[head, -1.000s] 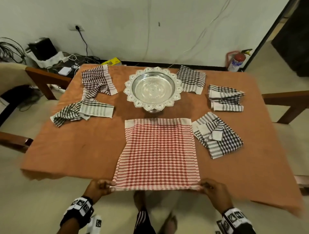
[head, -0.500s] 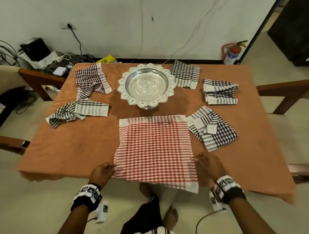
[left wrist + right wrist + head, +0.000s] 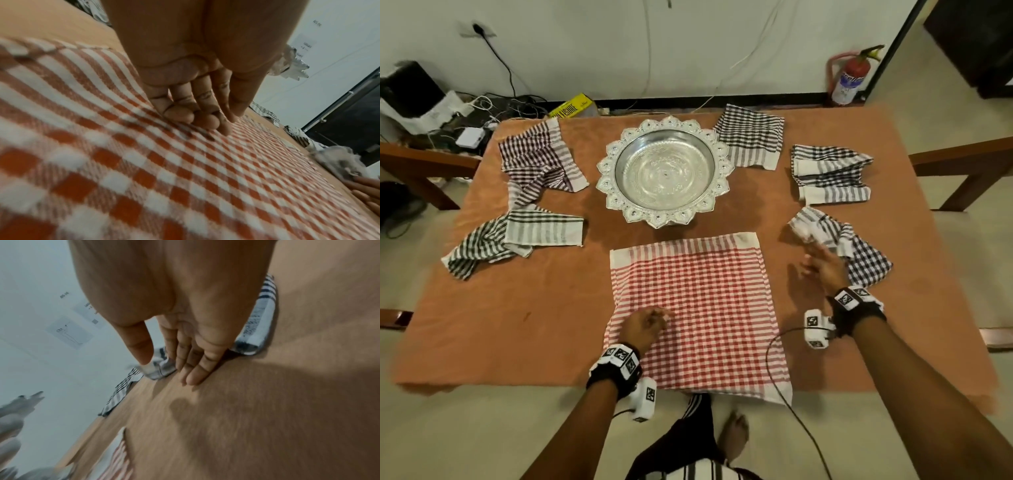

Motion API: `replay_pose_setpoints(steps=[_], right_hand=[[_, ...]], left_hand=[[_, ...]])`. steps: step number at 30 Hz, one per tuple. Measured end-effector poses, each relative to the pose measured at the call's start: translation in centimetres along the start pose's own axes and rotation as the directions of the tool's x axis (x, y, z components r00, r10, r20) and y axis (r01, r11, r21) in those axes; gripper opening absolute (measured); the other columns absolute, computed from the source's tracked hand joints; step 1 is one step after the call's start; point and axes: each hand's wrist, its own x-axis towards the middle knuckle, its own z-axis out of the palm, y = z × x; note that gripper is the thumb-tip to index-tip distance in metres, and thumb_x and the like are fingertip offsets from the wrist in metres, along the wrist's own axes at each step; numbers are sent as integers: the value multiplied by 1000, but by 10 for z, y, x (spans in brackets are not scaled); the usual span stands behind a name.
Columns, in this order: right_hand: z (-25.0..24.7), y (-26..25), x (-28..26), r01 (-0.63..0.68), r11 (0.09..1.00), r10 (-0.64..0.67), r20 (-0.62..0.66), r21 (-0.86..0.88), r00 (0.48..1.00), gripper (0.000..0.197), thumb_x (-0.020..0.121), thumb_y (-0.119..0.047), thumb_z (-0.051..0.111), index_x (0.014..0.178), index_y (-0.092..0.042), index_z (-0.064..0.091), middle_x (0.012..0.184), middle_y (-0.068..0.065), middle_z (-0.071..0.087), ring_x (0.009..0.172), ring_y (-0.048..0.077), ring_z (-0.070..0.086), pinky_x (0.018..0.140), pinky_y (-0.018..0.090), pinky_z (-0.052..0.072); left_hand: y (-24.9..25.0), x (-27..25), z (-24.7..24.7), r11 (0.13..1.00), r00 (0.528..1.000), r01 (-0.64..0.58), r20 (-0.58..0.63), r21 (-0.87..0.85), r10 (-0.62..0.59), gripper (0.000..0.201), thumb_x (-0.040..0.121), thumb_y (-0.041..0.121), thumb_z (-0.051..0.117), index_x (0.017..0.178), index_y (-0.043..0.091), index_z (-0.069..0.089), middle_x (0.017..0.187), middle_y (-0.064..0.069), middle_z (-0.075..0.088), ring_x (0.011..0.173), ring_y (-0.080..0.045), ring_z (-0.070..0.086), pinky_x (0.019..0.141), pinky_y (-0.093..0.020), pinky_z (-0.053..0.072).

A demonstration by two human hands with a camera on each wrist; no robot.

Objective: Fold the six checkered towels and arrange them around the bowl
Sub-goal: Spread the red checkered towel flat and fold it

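Note:
A red checkered towel [image 3: 695, 308] lies spread flat on the orange table [image 3: 517, 325], its near edge hanging over the front. Behind it stands the silver bowl [image 3: 664, 171]. My left hand [image 3: 657, 317] presses its fingertips [image 3: 205, 121] on the towel's left part. To the right, my right hand [image 3: 813, 262] is open with straight fingers [image 3: 193, 369], blurred, at the edge of a loosely folded black checkered towel [image 3: 859, 253]. Two folded black towels [image 3: 753, 137] [image 3: 830, 174] lie at the back right. Two crumpled towels [image 3: 537, 161] [image 3: 517, 236] lie on the left.
Wooden chair arms [image 3: 962, 157] [image 3: 421, 161] flank the table. A fire extinguisher [image 3: 851, 78] stands by the back wall. Cables and boxes [image 3: 465, 116] clutter the floor at the back left. A wrist camera cable [image 3: 777, 370] trails over the towel's right corner.
Both hands have let go of the red towel's near edge. The left hand moved forward onto the towel. The right hand moved forward and right to the black checkered towel.

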Motion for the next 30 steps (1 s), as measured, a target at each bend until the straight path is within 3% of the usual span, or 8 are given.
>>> replay_pose_setpoints(steps=[4,9,14,18,20,26,28,30], right_hand=[[-17,-3,16,40,891,-137,-182,-452,974,27,92,-11,62,119,-6,66,103,16,70,98,37,66,80,33,49],[36,-11,-4,149,683,-141,72,-715,987,32,94,-28,64,97,2,72,99,25,71,94,39,66,80,36,48],[79,-22,5,96,720,-112,21,-687,993,34,90,-40,64,90,-6,67,87,15,69,87,32,65,74,34,49],[96,-26,9,25,790,-38,-7,-612,999,27,86,-33,70,92,-8,64,85,8,67,81,27,61,66,26,39],[100,-23,15,-9,806,-16,-36,-592,999,22,82,-30,74,89,-11,67,84,5,70,81,25,64,60,24,40],[102,-15,26,-9,858,-26,-61,-514,998,12,85,-20,74,83,-12,65,76,-2,67,70,13,62,66,20,48],[97,-16,30,4,906,-49,-94,-424,994,15,86,-18,74,79,-17,61,79,1,65,71,15,60,73,26,52],[94,-17,38,20,926,-75,-132,-377,988,22,85,-18,75,73,-22,57,83,4,66,78,21,61,81,36,54]], left_hand=[[3,8,-37,997,965,20,-264,80,2,5,89,28,70,92,25,69,82,6,69,79,-14,64,71,-26,47],[13,41,-85,955,881,149,-472,258,-11,20,91,24,61,105,10,63,91,-11,68,86,-31,61,76,-31,46],[13,94,-114,887,948,234,-294,397,-118,25,88,40,61,101,19,66,105,-5,69,100,-32,63,84,-33,48],[18,120,-117,907,962,191,-257,375,-97,28,80,51,70,77,24,64,78,3,66,82,-23,62,76,-29,46],[21,126,-116,916,963,182,-252,357,-93,24,78,45,76,72,25,65,75,2,67,77,-22,62,75,-30,50],[28,145,-123,946,945,53,-323,321,57,21,82,32,74,68,28,58,79,-3,68,75,-25,64,73,-30,51],[40,154,-126,964,924,1,-369,266,101,14,82,28,72,75,24,60,93,-11,69,83,-28,67,82,-37,54],[56,162,-123,962,927,-13,-358,271,113,9,86,19,71,88,14,63,94,-12,65,76,-15,67,73,-22,54]])
